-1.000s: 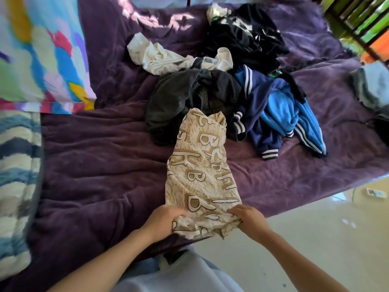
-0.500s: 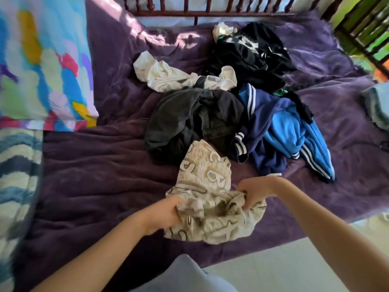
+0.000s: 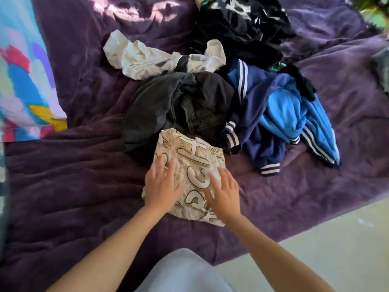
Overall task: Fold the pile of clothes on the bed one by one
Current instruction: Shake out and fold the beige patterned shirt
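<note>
A beige garment with large printed letters lies folded over into a short rectangle near the bed's front edge. My left hand lies flat on its left half, fingers straight. On its right half my right hand presses flat too. Just beyond it sits the pile: a dark grey garment, a white garment, a navy and blue striped jacket and black clothes at the back.
The bed carries a purple blanket. A bright multicoloured pillow lies at the left. Pale floor shows past the bed's front right edge. A grey item sits at the far right.
Both hands gripped the beige garment's near end, lifted it and folded it forward over itself. They have let go and now lie flat on the folded piece.
</note>
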{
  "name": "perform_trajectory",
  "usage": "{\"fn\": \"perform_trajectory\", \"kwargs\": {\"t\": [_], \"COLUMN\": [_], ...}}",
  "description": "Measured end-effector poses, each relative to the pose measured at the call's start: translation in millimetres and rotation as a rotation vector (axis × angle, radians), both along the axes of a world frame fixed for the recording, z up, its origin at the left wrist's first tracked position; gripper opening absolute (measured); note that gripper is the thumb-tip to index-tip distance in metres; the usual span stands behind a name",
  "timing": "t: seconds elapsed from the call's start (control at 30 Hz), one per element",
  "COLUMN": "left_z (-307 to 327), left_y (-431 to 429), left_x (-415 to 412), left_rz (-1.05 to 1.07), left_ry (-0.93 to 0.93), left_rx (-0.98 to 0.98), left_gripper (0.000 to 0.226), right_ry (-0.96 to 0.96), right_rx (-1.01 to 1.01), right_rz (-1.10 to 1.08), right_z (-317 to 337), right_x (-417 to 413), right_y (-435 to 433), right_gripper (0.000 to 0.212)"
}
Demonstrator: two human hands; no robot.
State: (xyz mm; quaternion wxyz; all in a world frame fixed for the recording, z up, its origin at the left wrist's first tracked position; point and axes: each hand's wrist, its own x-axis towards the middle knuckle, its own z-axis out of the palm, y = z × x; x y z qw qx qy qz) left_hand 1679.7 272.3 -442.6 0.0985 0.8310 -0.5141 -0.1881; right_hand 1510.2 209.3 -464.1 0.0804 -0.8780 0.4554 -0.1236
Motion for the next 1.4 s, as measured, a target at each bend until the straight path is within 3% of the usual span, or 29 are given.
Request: {"fn": "perform_trajectory", "kwargs": {"t": [0.07,0.13,0.27,0.37,0.5,0.57,0.67,0.73,0.77,0.9,1.03,1.13,1.23,1.4], "left_z": [-16,-31,-44,-40,-44,-41,-29,-15,-8,30,75,107,140,204], "left_y": [19,33,39,35,36,30,14,6,2,-3,-3,-3,-4,-18], "left_x": [-7,-9,-4,-2,-5,-5,-2,-7,-9,-16,-23,-34,-57,-100], "left_rz": [-0.257,-0.405,-0.469,-0.568,-0.712,-0.672,-0.643,-0.663,-0.673,-0.712,-0.730,-0.738,-0.767,-0.876], "left_ry": [-0.130,-0.201,-0.299,-0.441,-0.541,-0.514,-0.390,-0.293,-0.255,-0.212,-0.210,-0.175,-0.155,-0.187], "left_rx": [0.144,0.287,0.342,0.211,0.035,-0.013,-0.088,-0.222,-0.283,-0.436,-0.593,-0.683,-0.744,-0.912], "left_gripper": [0.074,0.079,0.087,0.094,0.060,0.051,0.066,0.038,0.028,0.036,0.038,0.029,0.043,0.047], "right_ry": [0.162,0.341,0.468,0.352,0.130,0.104,0.177,0.185,0.182,0.027,0.009,0.016,-0.001,-0.026], "right_rx": [0.083,0.248,0.352,0.405,0.364,0.420,0.448,0.443,0.404,0.175,-0.057,-0.123,-0.199,-0.341], "right_rz": [0.185,0.238,0.201,0.200,0.209,0.190,0.108,0.096,0.096,0.073,0.033,-0.013,-0.084,-0.166], "right_z": [-17,-29,-41,-43,-36,-29,-20,-1,11,60,115,155,192,244], "right_x": [-9,-13,2,6,-6,-10,-21,-29,-32,-48,-60,-73,-96,-147], "right_y": [27,40,28,19,11,5,-1,-5,-6,4,16,26,40,47], "right_gripper": [0.060,0.082,0.108,0.092,0.055,0.044,0.041,0.041,0.040,0.037,0.029,0.048,0.048,0.048]}}
